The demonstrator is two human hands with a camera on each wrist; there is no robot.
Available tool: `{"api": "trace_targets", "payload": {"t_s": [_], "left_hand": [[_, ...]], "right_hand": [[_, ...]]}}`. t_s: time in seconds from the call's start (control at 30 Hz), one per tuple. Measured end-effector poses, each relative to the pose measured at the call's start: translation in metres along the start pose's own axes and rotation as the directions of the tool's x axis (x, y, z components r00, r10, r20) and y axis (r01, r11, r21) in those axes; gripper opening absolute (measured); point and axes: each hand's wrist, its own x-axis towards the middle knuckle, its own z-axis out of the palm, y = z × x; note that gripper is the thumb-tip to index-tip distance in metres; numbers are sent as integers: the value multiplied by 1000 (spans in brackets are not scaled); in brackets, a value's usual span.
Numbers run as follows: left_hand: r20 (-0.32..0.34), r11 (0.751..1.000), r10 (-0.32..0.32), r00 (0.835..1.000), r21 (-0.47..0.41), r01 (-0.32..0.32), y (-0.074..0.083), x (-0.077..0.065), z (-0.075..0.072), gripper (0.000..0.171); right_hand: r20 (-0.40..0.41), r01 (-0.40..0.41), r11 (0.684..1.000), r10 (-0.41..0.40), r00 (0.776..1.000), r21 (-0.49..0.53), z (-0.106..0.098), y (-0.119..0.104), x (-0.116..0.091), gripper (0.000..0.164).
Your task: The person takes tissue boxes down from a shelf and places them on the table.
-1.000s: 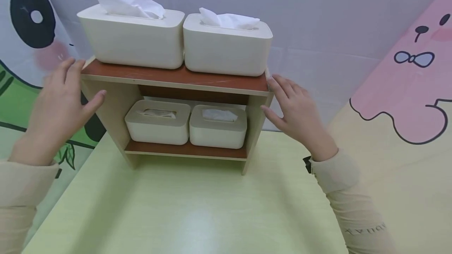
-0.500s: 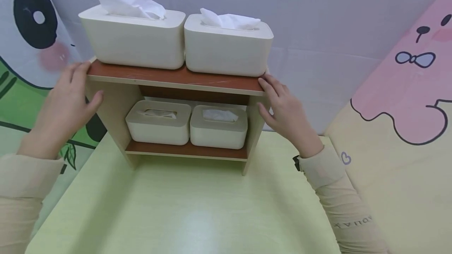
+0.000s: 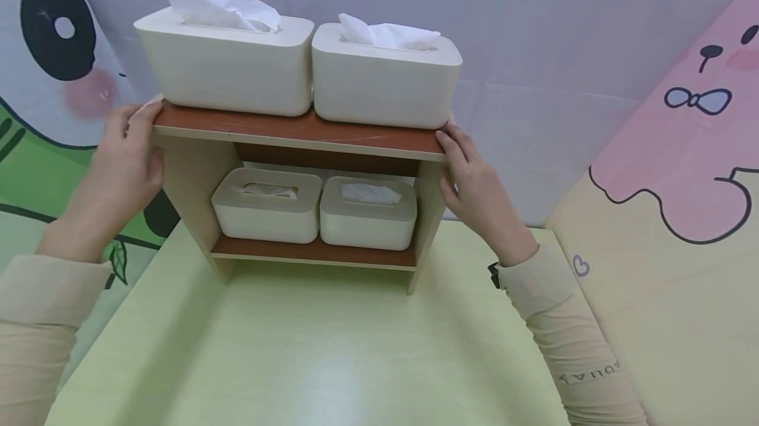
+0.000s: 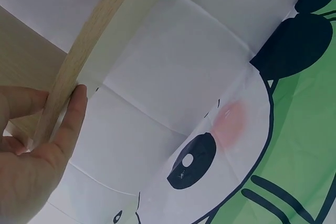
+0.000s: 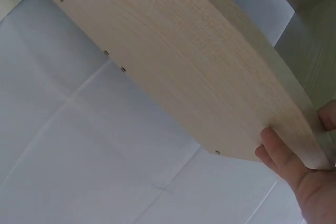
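A small two-tier wooden shelf [image 3: 296, 132] with reddish-brown boards and pale sides stands on the table. Two white tissue boxes sit side by side on its top board, the left one [image 3: 231, 74] and the right one [image 3: 382, 83], each with a tissue sticking up. My left hand [image 3: 121, 169] grips the shelf's upper left corner; in the left wrist view its digits lie on both sides of the panel edge [image 4: 86, 40]. At the upper right corner my right hand [image 3: 483, 195] holds the side panel [image 5: 173, 66], fingers bent over the edge.
Two more tissue boxes, a left one [image 3: 267, 212] and a right one [image 3: 367, 215], sit on the lower board. The shelf rests on a pale yellow-green table [image 3: 320, 340]. A grey-white cloth [image 3: 563, 37] hangs behind, with cartoon-printed cloths at both sides.
My left hand has moved right onto the shelf's corner and its thumb has drawn in. The right hand has shifted left and taken hold of the opposite corner. The shelf stays in place.
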Motion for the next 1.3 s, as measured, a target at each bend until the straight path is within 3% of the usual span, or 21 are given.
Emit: {"api": "trace_targets", "payload": {"t_s": [0.13,0.53,1.3], "left_hand": [[-22,1000,-7,1000,-1,7,0,1,3,57],[23,997,-24,999,70,23,1,1,4,55],[84,993,-69,994,98,60,3,4,6,58]], "right_hand": [[5,-10,1000,10,1000,2,0,-1,0,49],[8,-15,1000,15,1000,-8,1,-3,2,48],[22,-42,999,42,999,-21,3,-6,3,48]]}}
